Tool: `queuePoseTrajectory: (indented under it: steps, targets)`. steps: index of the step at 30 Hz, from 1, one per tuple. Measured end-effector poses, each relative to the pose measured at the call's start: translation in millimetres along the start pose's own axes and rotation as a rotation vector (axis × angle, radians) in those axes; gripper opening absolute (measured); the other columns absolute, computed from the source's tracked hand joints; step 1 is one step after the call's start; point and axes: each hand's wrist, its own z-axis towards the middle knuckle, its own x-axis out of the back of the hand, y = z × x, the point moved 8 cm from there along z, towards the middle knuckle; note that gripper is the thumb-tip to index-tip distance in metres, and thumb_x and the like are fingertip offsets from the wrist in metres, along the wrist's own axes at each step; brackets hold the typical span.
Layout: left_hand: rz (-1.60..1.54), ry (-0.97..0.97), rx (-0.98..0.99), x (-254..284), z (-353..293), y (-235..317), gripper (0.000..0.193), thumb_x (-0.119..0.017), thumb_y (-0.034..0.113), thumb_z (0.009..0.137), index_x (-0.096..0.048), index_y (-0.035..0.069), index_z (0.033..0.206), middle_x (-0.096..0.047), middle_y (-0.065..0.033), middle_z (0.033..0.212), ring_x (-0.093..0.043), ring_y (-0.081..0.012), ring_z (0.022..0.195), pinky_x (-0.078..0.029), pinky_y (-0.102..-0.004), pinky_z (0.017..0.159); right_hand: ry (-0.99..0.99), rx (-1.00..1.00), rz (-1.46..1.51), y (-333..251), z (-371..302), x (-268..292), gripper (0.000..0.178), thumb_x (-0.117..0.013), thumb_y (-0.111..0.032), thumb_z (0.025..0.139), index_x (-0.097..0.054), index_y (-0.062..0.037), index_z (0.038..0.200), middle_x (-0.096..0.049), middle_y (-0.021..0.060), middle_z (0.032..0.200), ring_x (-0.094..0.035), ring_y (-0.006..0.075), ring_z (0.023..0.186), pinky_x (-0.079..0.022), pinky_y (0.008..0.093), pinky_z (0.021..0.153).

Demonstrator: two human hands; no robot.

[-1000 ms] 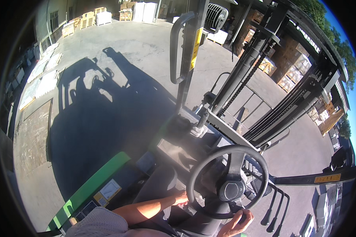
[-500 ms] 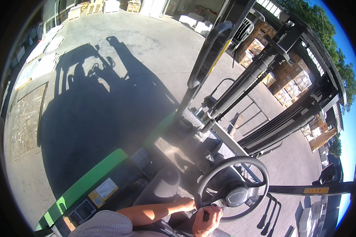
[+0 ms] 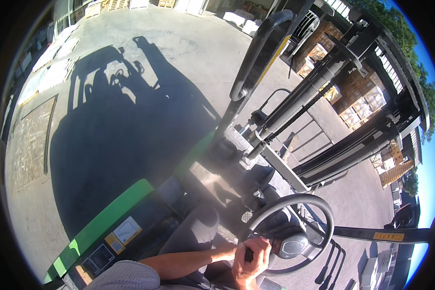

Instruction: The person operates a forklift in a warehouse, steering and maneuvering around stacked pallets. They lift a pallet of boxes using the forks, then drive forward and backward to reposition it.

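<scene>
Steering wheel (image 3: 293, 246) faces up near the person's leg (image 3: 191, 237), its long way slanting up to the right — right hand (image 3: 253, 261) curls around 1 dark knob (image 3: 249, 254) at its left side; left hand (image 3: 225, 252) — can't tell its grip.

The left forearm (image 3: 183, 262) comes out bare from a pale short sleeve (image 3: 125, 277) at the lower edge and goes to the right, nearly level, rising only slightly. Its wrist looks straight, and the left hand (image 3: 225, 252) ends just beside the right hand (image 3: 253, 260), which partly covers it; I cannot say surely how its fingers are bent. The right hand stands in front, its fingers (image 3: 262, 248) curled together like a loose fist, the wrist (image 3: 246, 281) below, near the lower edge.
</scene>
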Motion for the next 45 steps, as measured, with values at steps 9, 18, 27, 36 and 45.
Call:
queuePoseTrajectory:
  steps: [9, 18, 27, 36, 45]
  targets:
    - [-0.01, 0.278, -0.162, -39.7, 0.1, -6.7, 0.032, -0.062, 0.037, 0.095, -0.071, 0.005, 0.098, -0.074, -0.0192, 0.088, -0.073, -0.0394, 0.082, -0.054, -0.054, 0.072, -0.032, 0.056, -0.022, 1.2, 9.4, 15.4, 0.017, -0.066, 0.008, 0.081, -0.065, -0.003, 0.095, -0.066, 0.0103, 0.092, -0.062, 0.03, 0.089, -0.051, 0.0466, 0.095]
    - [-0.077, 0.156, -0.029, -35.2, -0.8, 0.8, 0.028, -0.06, 0.036, 0.096, -0.067, 0.01, 0.102, -0.073, -0.0197, 0.089, -0.072, -0.042, 0.083, -0.054, -0.0551, 0.071, 0.043, 0.106, -0.141, 51.6, 105.3, 42.1, 0.009, -0.063, 0.002, 0.087, -0.066, -0.0008, 0.095, -0.067, 0.0131, 0.096, -0.063, 0.0286, 0.09, -0.051, 0.0378, 0.085]
    - [0.004, 0.095, 0.025, -30.5, -2.6, 5.9, 0.036, -0.053, 0.04, 0.1, -0.065, 0.012, 0.119, -0.074, -0.0194, 0.092, -0.072, -0.0417, 0.086, -0.055, -0.0565, 0.072, 0.086, 0.004, -0.116, 71.2, 112.3, 54.3, 0.006, -0.067, -0.003, 0.085, -0.063, -0.0022, 0.09, -0.067, 0.0119, 0.092, -0.064, 0.0309, 0.087, -0.052, 0.0406, 0.081]
    - [-0.018, 0.04, -0.025, -67.6, 27.5, -21.9, 0.034, -0.049, 0.034, 0.104, -0.062, 0.01, 0.123, -0.075, -0.0163, 0.098, -0.072, -0.0388, 0.086, -0.056, -0.0529, 0.074, 0.112, 0.006, -0.062, 68.5, 111.4, 58.5, 0.01, -0.069, -0.005, 0.083, -0.064, -0.0031, 0.091, -0.067, 0.0119, 0.088, -0.064, 0.033, 0.084, -0.052, 0.045, 0.085]
    - [0.067, 0.085, 0.065, -60.6, 61.7, 39.3, 0.034, -0.049, 0.035, 0.105, -0.061, 0.01, 0.125, -0.074, -0.016, 0.101, -0.072, -0.0376, 0.088, -0.055, -0.0516, 0.077, 0.111, 0.179, -0.021, 105.7, 125.9, 105.1, 0.018, -0.076, -0.002, 0.081, -0.064, -0.0035, 0.094, -0.068, 0.0096, 0.09, -0.066, 0.0296, 0.085, -0.053, 0.0494, 0.094]
